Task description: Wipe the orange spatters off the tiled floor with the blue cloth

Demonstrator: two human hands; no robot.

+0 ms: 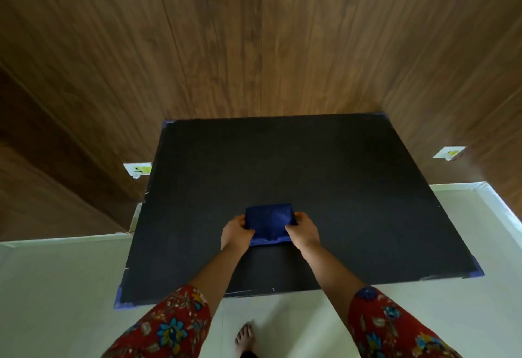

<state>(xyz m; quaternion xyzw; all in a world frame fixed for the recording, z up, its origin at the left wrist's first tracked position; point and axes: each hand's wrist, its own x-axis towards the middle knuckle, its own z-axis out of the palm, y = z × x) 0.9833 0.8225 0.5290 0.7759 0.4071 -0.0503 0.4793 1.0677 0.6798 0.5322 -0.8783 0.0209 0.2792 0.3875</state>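
Both the left hand and the right hand curl their fingers round the side edges of the folded blue cloth over the near part of the black mat, a good hold as it looks soft, light and floppy.

Head view | readable text: none | white plate low on the wood panelling, left of the black board: yellow label, print too small to read | matching white plate at right: yellow label, also blurred | no brand or number legible
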